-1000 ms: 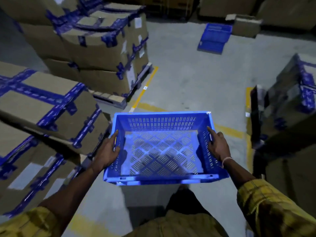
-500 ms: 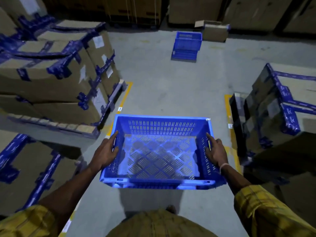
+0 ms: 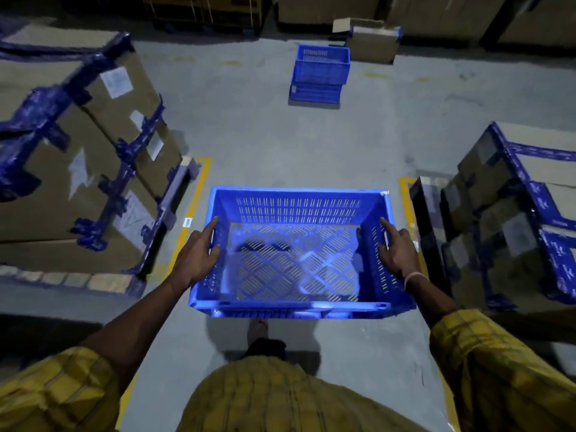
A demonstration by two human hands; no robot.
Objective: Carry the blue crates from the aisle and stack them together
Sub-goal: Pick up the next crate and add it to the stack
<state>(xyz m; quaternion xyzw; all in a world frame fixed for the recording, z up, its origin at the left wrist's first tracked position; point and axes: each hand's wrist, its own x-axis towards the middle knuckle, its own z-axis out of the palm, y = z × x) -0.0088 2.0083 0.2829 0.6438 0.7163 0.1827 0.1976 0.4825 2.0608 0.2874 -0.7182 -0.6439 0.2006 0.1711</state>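
Slatted rectangular plastic crate [image 3: 296,254], hand-held.

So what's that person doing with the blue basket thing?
A person is carrying an empty blue crate, with the left hand and right hand gripping its two sides. Ahead on the concrete floor sits a small stack of blue crates. Taped cardboard boxes line both sides of the aisle.

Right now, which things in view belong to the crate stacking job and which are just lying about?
Belongs to the job:
- blue crate, empty, held by left hand and right hand
- stacked blue crates on the floor ahead

Just lying about:
- taped cartons on a pallet, on the left
- taped cartons on the right
- open cardboard box beside the stack
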